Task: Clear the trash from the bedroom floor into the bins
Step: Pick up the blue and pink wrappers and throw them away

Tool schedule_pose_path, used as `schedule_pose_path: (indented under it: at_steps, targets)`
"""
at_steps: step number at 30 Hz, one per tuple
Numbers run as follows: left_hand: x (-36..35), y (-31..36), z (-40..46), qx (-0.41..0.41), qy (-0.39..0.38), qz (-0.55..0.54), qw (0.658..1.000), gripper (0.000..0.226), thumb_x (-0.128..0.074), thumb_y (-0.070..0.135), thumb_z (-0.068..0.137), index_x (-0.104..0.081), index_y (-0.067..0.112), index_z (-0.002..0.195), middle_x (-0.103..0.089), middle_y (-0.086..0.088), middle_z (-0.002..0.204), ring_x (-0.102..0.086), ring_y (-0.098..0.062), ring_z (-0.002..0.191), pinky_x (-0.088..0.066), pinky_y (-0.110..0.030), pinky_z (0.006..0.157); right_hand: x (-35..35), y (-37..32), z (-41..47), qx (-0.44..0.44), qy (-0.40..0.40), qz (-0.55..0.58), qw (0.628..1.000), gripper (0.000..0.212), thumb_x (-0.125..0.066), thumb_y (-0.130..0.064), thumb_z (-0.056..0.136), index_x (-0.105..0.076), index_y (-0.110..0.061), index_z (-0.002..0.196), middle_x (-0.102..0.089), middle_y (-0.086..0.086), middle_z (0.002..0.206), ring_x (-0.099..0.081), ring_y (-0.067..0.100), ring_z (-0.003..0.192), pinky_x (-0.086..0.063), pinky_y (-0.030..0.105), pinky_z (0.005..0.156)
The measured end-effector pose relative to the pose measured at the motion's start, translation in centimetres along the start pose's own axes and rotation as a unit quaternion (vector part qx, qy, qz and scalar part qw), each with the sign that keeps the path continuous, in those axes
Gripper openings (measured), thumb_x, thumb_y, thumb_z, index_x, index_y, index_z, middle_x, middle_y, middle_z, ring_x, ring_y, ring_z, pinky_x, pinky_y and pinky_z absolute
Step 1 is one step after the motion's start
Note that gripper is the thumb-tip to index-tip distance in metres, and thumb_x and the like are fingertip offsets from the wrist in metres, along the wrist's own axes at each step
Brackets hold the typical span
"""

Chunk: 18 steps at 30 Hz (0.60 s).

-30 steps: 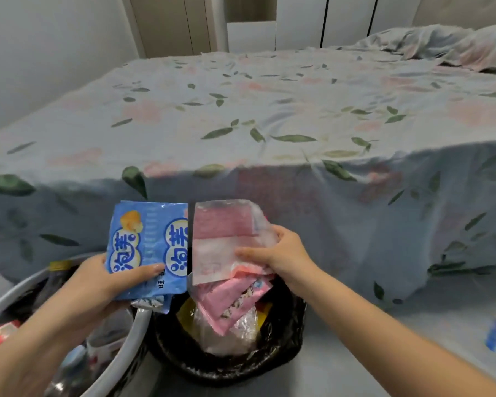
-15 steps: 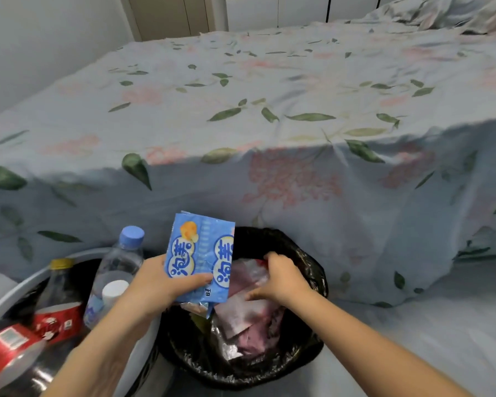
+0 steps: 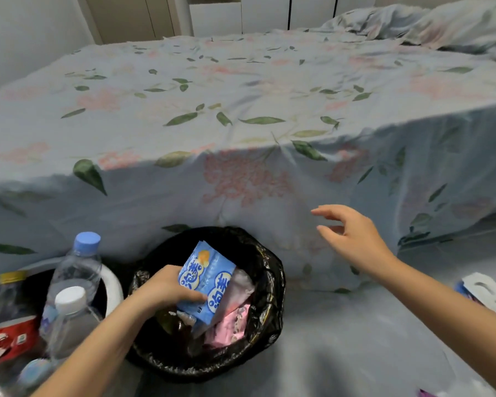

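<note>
Your right hand (image 3: 352,239) has just dropped the pink wrappers and lifts away empty, fingers spread, at three o'clock; your left hand (image 3: 166,290) still pinches the blue foil snack packet (image 3: 208,285) inside the black-lined round bin (image 3: 272,310), ready for release.

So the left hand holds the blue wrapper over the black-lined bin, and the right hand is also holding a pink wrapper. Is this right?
Not quite. The right hand is empty, its fingers spread open in the air beside the black-lined bin. The pink wrapper already lies inside the bin. The left hand does hold the blue wrapper over it. The head view shows this.
</note>
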State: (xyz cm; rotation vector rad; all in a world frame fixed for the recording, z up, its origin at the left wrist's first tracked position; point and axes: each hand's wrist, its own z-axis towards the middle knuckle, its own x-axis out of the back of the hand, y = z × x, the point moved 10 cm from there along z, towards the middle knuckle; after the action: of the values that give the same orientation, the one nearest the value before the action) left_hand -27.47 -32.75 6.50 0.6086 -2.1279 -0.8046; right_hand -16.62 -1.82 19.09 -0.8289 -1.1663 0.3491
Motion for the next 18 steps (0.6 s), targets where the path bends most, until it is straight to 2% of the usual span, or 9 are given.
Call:
schedule_pose_path:
  at_steps: [2, 6, 9, 11, 13, 16, 18]
  targets:
    - [-1.0, -0.7, 1.5, 0.01, -0.011, 0.026, 1.0, 0.033, -0.087, 0.013, 0.045, -0.075, 0.009, 0.075, -0.077, -0.004, 0.076, -0.069, -0.016, 0.069, -0.057, -0.04, 0.085, 1.3, 2.7, -0.5, -0.029, 0.013, -0.011, 0.999, 0.033, -0.058, -0.003, 0.087, -0.065, -0.016, 0.117, -0.055, 0.001, 0.131, -0.051, 0.008, 0.107, -0.041, 0.018, 0.085]
    - [-2.5, -2.2, 3.0, 0.055, -0.034, 0.09, 0.994, 0.031, -0.092, 0.012, 0.051, -0.072, 0.011, 0.075, -0.076, -0.012, 0.092, -0.069, -0.021, 0.079, -0.058, -0.036, 0.085, 2.6, 7.0, -1.6, -0.073, 0.019, -0.024, 0.997, 0.035, -0.058, -0.001, 0.087, -0.064, -0.014, 0.118, -0.052, 0.007, 0.136, -0.053, 0.022, 0.12, -0.043, 0.024, 0.086]
    - [-2.7, -2.9, 3.3, 0.09, -0.032, 0.195, 0.976, 0.027, -0.089, 0.019, 0.062, -0.063, 0.018, 0.066, -0.068, -0.004, 0.087, -0.061, -0.015, 0.077, -0.051, -0.021, 0.064, 3.1, 9.4, -2.7, -0.095, 0.011, -0.028, 0.995, 0.035, -0.058, 0.002, 0.084, -0.066, -0.012, 0.115, -0.053, 0.008, 0.135, -0.055, 0.024, 0.118, -0.042, 0.024, 0.085]
    - [-2.1, -2.4, 3.2, 0.101, -0.009, 0.273, 0.957, 0.032, -0.089, 0.031, 0.061, -0.063, 0.015, 0.074, -0.064, -0.003, 0.088, -0.058, -0.014, 0.078, -0.045, -0.02, 0.058, 3.7, 10.9, -3.2, -0.111, 0.003, -0.049, 0.993, 0.035, -0.058, 0.003, 0.083, -0.068, -0.011, 0.114, -0.054, 0.009, 0.134, -0.057, 0.024, 0.115, -0.038, 0.023, 0.084]
    - [-1.2, -0.4, 2.4, 0.102, 0.016, 0.376, 0.921, 0.051, -0.086, 0.043, 0.06, -0.065, 0.01, 0.094, -0.063, -0.002, 0.094, -0.056, -0.016, 0.083, -0.044, -0.021, 0.066, 5.1, 12.9, -3.3, -0.133, 0.009, -0.071, 0.989, 0.035, -0.058, 0.002, 0.082, -0.069, -0.012, 0.113, -0.058, 0.009, 0.131, -0.059, 0.025, 0.112, -0.036, 0.021, 0.086]
    - [-0.4, 6.1, 0.5, 0.01, 0.078, 0.47, 0.879, 0.063, -0.083, 0.048, 0.062, -0.066, 0.007, 0.106, -0.07, -0.009, 0.108, -0.062, -0.025, 0.096, -0.047, -0.027, 0.076, 7.8, 16.7, -4.3, -0.192, 0.041, -0.071, 0.978, 0.034, -0.058, -0.004, 0.082, -0.068, -0.015, 0.113, -0.064, 0.01, 0.121, -0.06, 0.024, 0.11, -0.038, 0.023, 0.088]
    - [-1.4, 11.9, -1.7, -0.092, 0.121, 0.443, 0.884, 0.06, -0.082, 0.045, 0.065, -0.065, 0.01, 0.111, -0.069, -0.01, 0.113, -0.063, -0.029, 0.106, -0.048, -0.034, 0.086, 8.8, 19.1, -5.4, -0.223, 0.043, -0.08, 0.971, 0.034, -0.057, -0.006, 0.083, -0.068, -0.014, 0.114, -0.066, 0.01, 0.12, -0.06, 0.023, 0.11, -0.039, 0.021, 0.089]
